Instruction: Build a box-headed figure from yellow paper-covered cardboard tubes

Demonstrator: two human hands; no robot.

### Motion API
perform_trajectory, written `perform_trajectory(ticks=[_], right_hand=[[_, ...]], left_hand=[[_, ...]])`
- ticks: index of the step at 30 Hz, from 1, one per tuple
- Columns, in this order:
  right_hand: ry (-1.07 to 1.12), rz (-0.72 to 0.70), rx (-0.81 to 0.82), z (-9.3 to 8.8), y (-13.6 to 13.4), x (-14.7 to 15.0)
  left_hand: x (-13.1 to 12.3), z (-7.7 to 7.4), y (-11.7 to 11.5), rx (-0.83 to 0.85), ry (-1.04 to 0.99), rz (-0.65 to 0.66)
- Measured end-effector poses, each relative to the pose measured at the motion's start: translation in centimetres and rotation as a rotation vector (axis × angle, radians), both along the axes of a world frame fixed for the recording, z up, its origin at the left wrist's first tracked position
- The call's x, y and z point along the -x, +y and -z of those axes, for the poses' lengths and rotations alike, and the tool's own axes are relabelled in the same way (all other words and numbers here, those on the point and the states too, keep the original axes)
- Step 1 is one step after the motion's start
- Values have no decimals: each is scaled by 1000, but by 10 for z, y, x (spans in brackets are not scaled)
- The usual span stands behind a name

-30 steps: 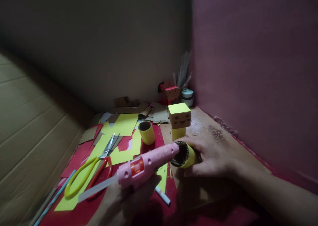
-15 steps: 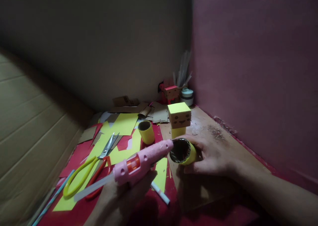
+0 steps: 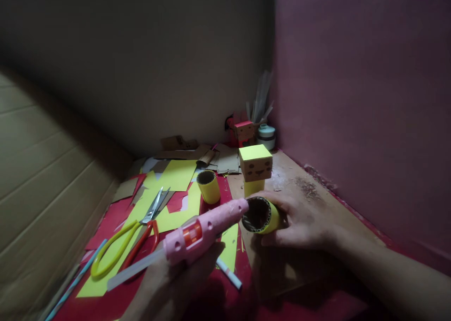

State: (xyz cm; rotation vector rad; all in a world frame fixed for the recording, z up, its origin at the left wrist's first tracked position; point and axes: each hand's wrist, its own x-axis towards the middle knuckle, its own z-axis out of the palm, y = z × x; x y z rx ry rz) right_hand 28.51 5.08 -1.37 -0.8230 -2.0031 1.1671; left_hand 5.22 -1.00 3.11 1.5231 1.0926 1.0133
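My left hand (image 3: 176, 278) is closed around the handle of a pink glue gun (image 3: 207, 227), with a clear glue stick (image 3: 136, 269) jutting from its back end. The gun's nozzle meets or nearly meets the left rim of a yellow-covered cardboard tube (image 3: 271, 220). My right hand (image 3: 299, 220) grips that tube from the right, its open corrugated end tilted toward me. Just behind stands a box-headed figure (image 3: 260, 168) with a yellow top and a drawn face. A second yellow tube (image 3: 208, 191) stands upright to the left.
Scissors (image 3: 141, 227) with yellow and red handles lie on yellow paper sheets (image 3: 179, 173) at left. A white marker-like stick (image 3: 229, 274) rests near the front. Farther back are cardboard scraps (image 3: 225, 159), a red-topped box figure (image 3: 244, 130) and a light blue pot (image 3: 266, 135).
The glue gun's nozzle has shifted very slightly right along the tube's rim, and the view has moved a little. Both hands keep their holds.
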Motion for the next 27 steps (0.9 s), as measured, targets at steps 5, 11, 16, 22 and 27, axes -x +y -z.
perform_trajectory(ticks=[5, 11, 16, 22, 27], right_hand=[[8, 0, -51, 2, 0, -1], [-28, 54, -91, 0, -1, -3], [-69, 102, -157, 3, -1, -5], [-99, 112, -222, 3, 0, -5], [-87, 134, -267, 2, -1, -6]], left_hand=[[3, 5, 2, -46, 25, -13], [5, 10, 2, -69, 102, -48], [9, 13, -1, -101, 241, -84], [8, 11, -1, -138, 264, -110], [8, 13, 0, -113, 231, -100]])
